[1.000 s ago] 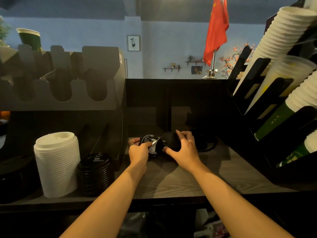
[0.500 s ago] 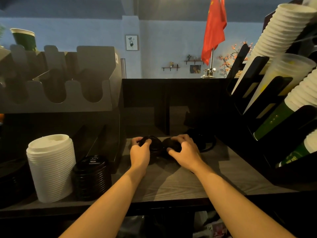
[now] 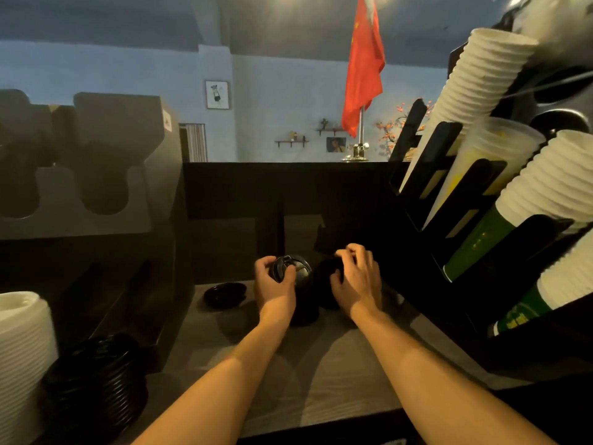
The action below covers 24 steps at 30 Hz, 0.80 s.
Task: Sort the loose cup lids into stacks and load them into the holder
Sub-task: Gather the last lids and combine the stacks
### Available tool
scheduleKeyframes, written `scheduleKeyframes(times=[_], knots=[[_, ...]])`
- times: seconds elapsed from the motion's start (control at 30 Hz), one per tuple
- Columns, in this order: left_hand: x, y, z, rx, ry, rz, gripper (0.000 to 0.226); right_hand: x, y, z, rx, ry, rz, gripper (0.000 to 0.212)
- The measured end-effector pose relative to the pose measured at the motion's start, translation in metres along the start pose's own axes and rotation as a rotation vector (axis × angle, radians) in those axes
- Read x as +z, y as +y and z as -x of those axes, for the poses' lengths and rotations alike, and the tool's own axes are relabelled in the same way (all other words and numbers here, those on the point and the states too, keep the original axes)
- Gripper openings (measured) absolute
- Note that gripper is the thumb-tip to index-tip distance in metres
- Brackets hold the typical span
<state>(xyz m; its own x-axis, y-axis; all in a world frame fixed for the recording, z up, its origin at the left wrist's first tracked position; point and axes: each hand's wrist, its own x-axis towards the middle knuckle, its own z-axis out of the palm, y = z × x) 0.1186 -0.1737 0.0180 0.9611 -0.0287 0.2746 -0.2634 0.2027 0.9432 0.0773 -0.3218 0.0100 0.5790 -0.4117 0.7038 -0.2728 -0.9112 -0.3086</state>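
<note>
The grey slotted lid holder [image 3: 106, 149] stands well left of my hands. My left hand [image 3: 274, 287] grips a stack of glossy black plastic lids [image 3: 300, 274]. My right hand [image 3: 356, 281] curls round further dark lids [image 3: 325, 281] just beside it. If I press them together misaligned, I think the stack could topple.

A café counter: racked paper cups [image 3: 481, 81], stacked lids [image 3: 19, 348].

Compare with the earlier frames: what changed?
The left hand tipped its black lids up toward the camera; a single black lid now lies to its left. The right hand still grips its dark lids; the white stack and black stack stayed put.
</note>
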Motion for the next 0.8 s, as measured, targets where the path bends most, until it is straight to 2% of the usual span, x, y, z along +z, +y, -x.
scheduleKeyframes(times=[0.2, 0.3, 0.37, 0.43, 0.63, 0.8], knots=[[0.01, -0.022, -0.022, 0.079, 0.03, 0.02, 0.031, 0.016, 0.033, -0.035, 0.02, -0.091, -0.006, 0.055], [0.014, -0.03, -0.031, 0.084, 0.008, 0.027, 0.031, 0.03, 0.037, -0.042, 0.13, -0.249, -0.077, 0.069], [0.016, -0.032, -0.032, 0.094, -0.009, 0.01, 0.031, 0.035, 0.041, -0.043, 0.196, -0.396, -0.121, 0.07], [0.015, -0.032, -0.031, 0.1, -0.009, -0.001, 0.03, 0.037, 0.042, -0.043, 0.185, -0.495, -0.103, 0.069], [0.011, -0.025, -0.026, 0.089, -0.043, -0.027, 0.028, 0.029, 0.032, -0.034, 0.13, -0.487, -0.082, 0.07], [-0.001, -0.013, -0.021, 0.024, 0.01, -0.099, 0.029, 0.015, 0.024, -0.021, 0.1, -0.51, -0.137, 0.068]])
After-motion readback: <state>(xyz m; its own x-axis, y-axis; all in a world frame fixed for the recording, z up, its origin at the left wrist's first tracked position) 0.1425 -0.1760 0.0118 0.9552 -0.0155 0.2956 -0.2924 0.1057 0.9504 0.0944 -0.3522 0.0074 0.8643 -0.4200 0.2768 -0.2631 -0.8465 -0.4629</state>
